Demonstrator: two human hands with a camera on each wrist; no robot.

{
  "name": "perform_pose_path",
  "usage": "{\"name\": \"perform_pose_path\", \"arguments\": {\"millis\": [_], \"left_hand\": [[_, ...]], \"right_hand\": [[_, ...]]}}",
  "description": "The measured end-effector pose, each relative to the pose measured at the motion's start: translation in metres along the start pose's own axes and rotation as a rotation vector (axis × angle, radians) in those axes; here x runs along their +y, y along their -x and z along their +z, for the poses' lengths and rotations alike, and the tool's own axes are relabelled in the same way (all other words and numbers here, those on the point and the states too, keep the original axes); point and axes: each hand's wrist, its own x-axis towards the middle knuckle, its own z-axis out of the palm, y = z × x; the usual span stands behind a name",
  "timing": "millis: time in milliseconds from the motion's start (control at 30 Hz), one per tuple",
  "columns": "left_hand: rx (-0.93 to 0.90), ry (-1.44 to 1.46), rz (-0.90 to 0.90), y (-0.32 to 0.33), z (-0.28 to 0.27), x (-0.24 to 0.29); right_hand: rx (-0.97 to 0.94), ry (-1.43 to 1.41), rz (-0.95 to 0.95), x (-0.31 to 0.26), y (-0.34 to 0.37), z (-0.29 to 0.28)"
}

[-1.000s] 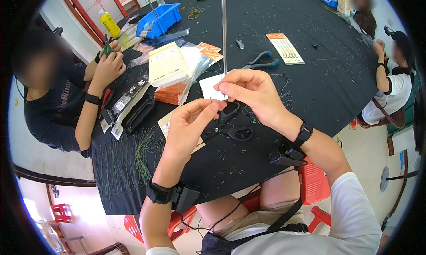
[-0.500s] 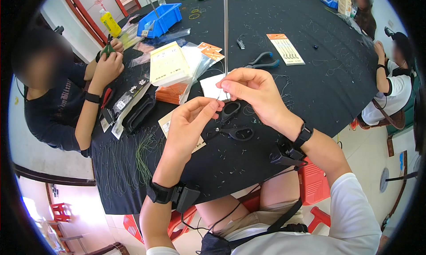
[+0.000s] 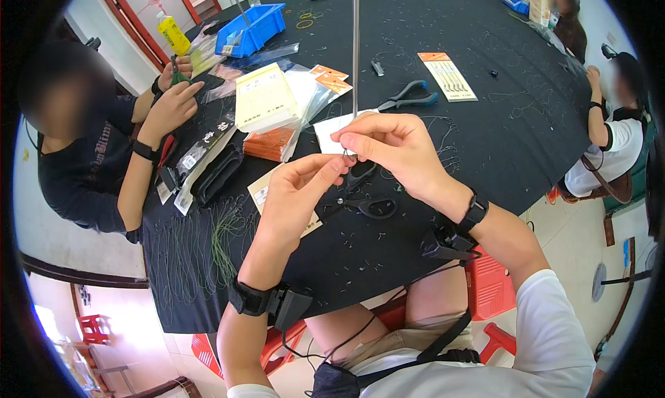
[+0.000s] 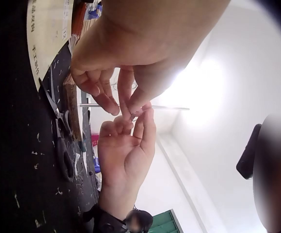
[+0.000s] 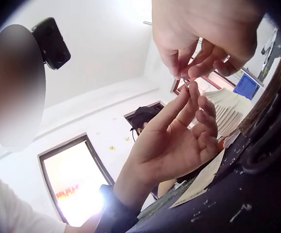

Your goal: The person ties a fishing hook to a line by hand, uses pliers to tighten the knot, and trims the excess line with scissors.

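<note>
In the head view my left hand (image 3: 294, 193) and right hand (image 3: 395, 145) meet fingertip to fingertip above the table. Thumb and forefinger of the left pinch a small dark fishing hook (image 3: 346, 153). The right thumb and forefinger pinch fine line close against it; the line is mostly hidden by the fingers. From the right wrist view, a metallic glint of the hook (image 5: 185, 81) shows between both sets of fingertips. Black-handled scissors (image 3: 377, 207) lie on the black cloth below the hands. A white pad (image 3: 324, 135) lies just behind them.
A thin metal rod (image 3: 356, 51) rises behind my hands. Blue-handled pliers (image 3: 415, 96), a hook packet (image 3: 447, 76), a pale box (image 3: 265, 101) and a blue bin (image 3: 251, 31) stand around. Green line (image 3: 223, 242) lies at left. People sit at both sides.
My right fingertips have shifted slightly left and down, closer to the left ones. The left hand stays almost in place. The person at left has opened their fingers a little.
</note>
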Motion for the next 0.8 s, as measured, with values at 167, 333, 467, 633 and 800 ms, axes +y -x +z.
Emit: {"name": "perform_pose_path", "arguments": {"millis": [167, 333, 467, 633, 800], "left_hand": [[0.032, 0.000, -0.006, -0.0003, -0.0015, -0.0017], [0.024, 0.039, -0.028, -0.0006, -0.0026, -0.0020], [0.033, 0.045, -0.024, -0.0007, -0.0012, -0.0014], [0.026, 0.043, -0.033, -0.0006, -0.0023, -0.0023], [0.031, 0.052, -0.029, -0.0011, -0.0032, -0.0035]], "right_hand": [[0.036, 0.064, -0.029, 0.0027, 0.0002, 0.0009], [0.050, 0.039, -0.020, 0.0042, 0.0002, 0.0005], [0.073, 0.046, 0.000, 0.0054, 0.0003, 0.0003], [0.053, 0.035, 0.012, 0.0036, 0.0007, -0.0004], [0.053, 0.035, 0.010, 0.0033, 0.0006, -0.0002]]}}
